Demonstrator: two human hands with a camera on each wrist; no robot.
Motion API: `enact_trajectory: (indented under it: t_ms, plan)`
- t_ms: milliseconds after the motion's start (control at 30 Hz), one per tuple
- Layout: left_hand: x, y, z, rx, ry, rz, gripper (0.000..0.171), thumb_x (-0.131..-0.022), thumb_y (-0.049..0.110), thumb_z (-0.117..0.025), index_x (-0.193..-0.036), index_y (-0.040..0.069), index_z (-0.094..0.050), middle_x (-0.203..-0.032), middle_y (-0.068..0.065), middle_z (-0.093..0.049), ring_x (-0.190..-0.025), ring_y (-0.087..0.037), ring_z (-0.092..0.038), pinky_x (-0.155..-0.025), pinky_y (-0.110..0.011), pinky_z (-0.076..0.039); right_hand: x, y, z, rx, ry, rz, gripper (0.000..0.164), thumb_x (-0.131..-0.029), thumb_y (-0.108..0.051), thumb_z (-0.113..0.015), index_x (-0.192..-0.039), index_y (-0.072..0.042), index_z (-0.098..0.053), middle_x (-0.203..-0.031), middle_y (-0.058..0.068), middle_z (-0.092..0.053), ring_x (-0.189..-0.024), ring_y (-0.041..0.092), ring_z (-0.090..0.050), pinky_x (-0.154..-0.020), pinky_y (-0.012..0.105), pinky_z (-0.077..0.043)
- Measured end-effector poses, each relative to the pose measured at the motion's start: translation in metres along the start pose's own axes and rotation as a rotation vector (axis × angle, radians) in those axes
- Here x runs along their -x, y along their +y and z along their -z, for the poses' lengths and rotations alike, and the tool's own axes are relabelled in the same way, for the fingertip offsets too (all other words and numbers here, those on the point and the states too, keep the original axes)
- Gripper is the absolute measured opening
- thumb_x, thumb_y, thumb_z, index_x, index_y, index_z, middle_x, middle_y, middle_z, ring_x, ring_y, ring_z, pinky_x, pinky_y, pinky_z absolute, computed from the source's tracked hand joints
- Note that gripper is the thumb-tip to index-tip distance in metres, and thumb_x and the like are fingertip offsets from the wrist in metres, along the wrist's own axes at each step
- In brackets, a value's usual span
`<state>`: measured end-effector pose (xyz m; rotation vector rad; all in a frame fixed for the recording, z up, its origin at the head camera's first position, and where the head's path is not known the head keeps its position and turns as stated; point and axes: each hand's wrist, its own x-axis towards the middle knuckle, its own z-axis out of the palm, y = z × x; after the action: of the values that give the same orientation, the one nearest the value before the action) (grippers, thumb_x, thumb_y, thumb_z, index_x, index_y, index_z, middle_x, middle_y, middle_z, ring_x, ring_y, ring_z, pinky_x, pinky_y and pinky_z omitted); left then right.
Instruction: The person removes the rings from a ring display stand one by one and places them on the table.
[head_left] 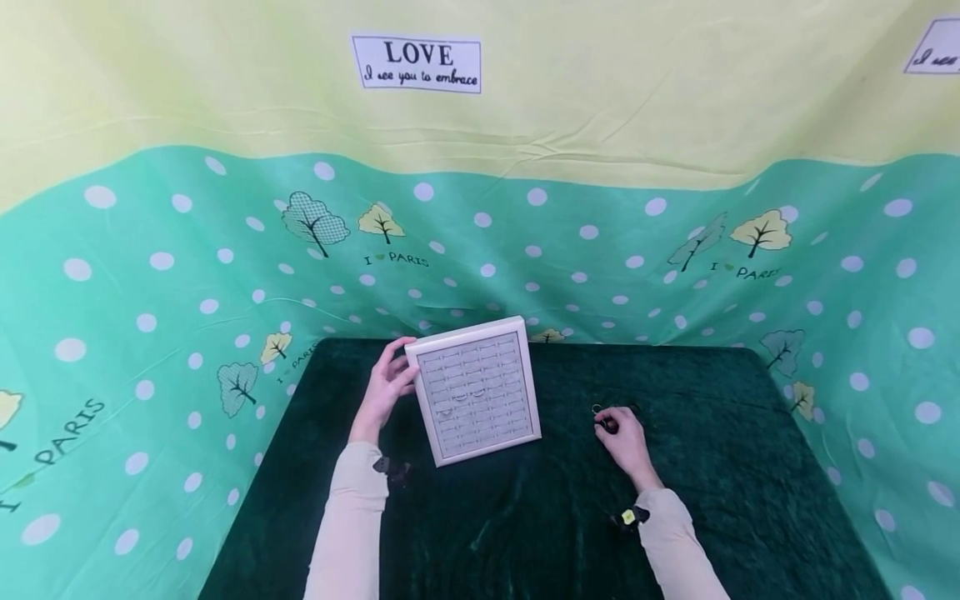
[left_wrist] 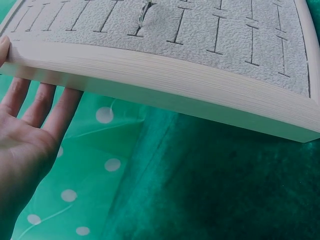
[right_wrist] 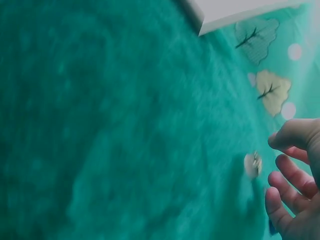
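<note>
A ring display tray [head_left: 472, 392] with a pale frame and grey slotted padding is tilted up on the left half of the table. Several rings [head_left: 461, 397] sit in its slots. My left hand [head_left: 386, 387] grips the tray's left edge, thumb at the front and fingers [left_wrist: 62, 112] behind. Over the cloth to the right, my right hand [head_left: 624, 437] hovers low with loosely bent fingers. In the right wrist view, a small round shiny piece [right_wrist: 253, 165], blurred, is just beyond those fingertips, apart from them. A small dark ring-like item [head_left: 597, 408] shows beside the hand.
Dark green velvety cloth [head_left: 510, 525] covers the table. Behind it and at both sides hangs a green and yellow curtain [head_left: 570, 275] with dots and tree prints. A small dark device is strapped to each wrist.
</note>
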<state>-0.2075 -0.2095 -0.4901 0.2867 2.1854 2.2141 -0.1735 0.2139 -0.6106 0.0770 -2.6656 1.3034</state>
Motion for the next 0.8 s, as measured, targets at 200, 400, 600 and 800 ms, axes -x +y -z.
enact_trajectory:
  t_ms: [200, 400, 600, 800]
  plan:
    - [0.000, 0.001, 0.000, 0.002, 0.005, -0.004, 0.047, -0.097, 0.000, -0.054, -0.141, 0.003, -0.038, -0.128, -0.031, -0.051, -0.099, -0.022, -0.062, -0.086, -0.058, -0.047, -0.005, -0.021, -0.008, -0.054, 0.050, 0.053, 0.016, -0.080, 0.002, -0.071, -0.094, -0.002, -0.068, -0.098, 0.015, -0.058, -0.085, 0.028, -0.057, -0.070, 0.035, -0.046]
    - [0.001, -0.001, -0.001, 0.011, 0.002, -0.005, 0.047, -0.097, 0.000, -0.054, -0.141, 0.003, -0.038, -0.127, -0.032, -0.051, -0.098, -0.022, -0.063, -0.084, -0.055, -0.049, -0.008, -0.048, -0.021, -0.097, 0.052, 0.098, 0.018, -0.079, 0.004, -0.072, -0.096, -0.002, -0.068, -0.097, 0.014, -0.059, -0.083, 0.028, -0.058, -0.067, 0.032, -0.047]
    - [0.002, -0.002, -0.001, 0.003, 0.010, 0.004, 0.046, -0.097, -0.001, -0.054, -0.140, 0.004, -0.039, -0.127, -0.031, -0.052, -0.097, -0.020, -0.063, -0.082, -0.049, -0.051, -0.010, -0.081, -0.035, -0.141, 0.009, 0.107, 0.020, -0.082, 0.003, -0.070, -0.102, -0.003, -0.067, -0.101, 0.011, -0.061, -0.087, 0.025, -0.059, -0.070, 0.040, -0.050]
    - [0.001, 0.000, -0.001, -0.004, 0.005, -0.007, 0.047, -0.097, 0.000, -0.054, -0.140, 0.003, -0.038, -0.128, -0.032, -0.051, -0.098, -0.021, -0.063, -0.084, -0.055, -0.049, -0.016, -0.111, -0.050, -0.216, -0.059, 0.107, 0.023, -0.085, 0.002, -0.068, -0.108, -0.004, -0.068, -0.105, 0.008, -0.061, -0.091, 0.024, -0.059, -0.074, 0.045, -0.051]
